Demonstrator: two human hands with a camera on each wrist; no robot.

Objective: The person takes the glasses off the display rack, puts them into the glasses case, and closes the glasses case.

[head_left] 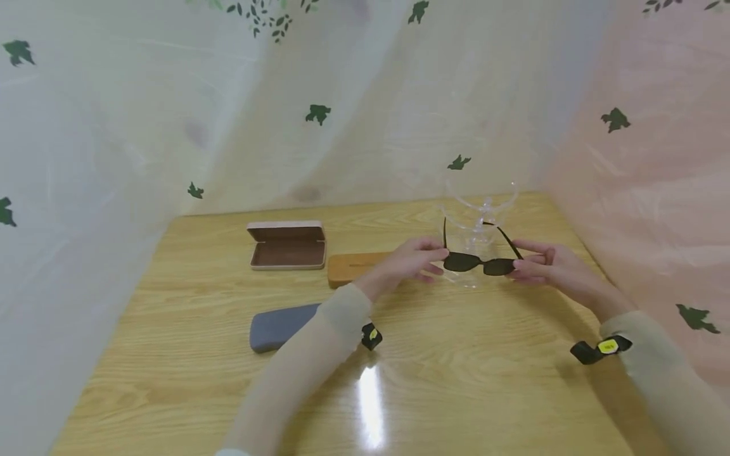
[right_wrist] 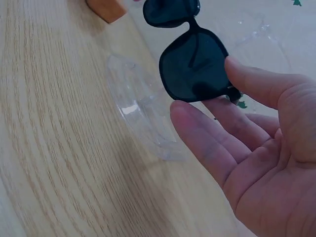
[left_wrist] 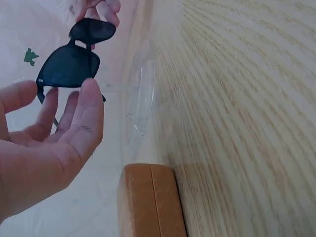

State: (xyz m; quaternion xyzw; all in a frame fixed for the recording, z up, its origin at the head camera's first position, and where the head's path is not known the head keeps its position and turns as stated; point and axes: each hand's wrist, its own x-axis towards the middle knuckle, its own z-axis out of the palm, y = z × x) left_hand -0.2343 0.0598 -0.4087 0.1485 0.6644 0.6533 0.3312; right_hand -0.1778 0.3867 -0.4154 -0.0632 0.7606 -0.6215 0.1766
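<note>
A pair of dark sunglasses [head_left: 462, 261] is held up above the table between both hands, its temples unfolded and pointing away. The left hand [head_left: 407, 259] pinches one outer corner of the frame by thumb and fingers. At the opposite corner, the right hand [head_left: 556, 269] grips the frame near the hinge; in the right wrist view its thumb lies against the lens edge [right_wrist: 195, 64]. Just behind the sunglasses stands a clear plastic display stand [head_left: 474, 239] with curved arms, partly hidden by them. Its transparent base [right_wrist: 140, 108] shows on the table in the right wrist view.
An open case [head_left: 288, 253] with a brown lining lies at the back left. Beside it is an orange-brown case [head_left: 345, 269], partly behind the left hand. A blue-grey case [head_left: 279, 328] lies nearer, partly under the left forearm. Patterned cloth [head_left: 365, 158] hangs behind the wooden table.
</note>
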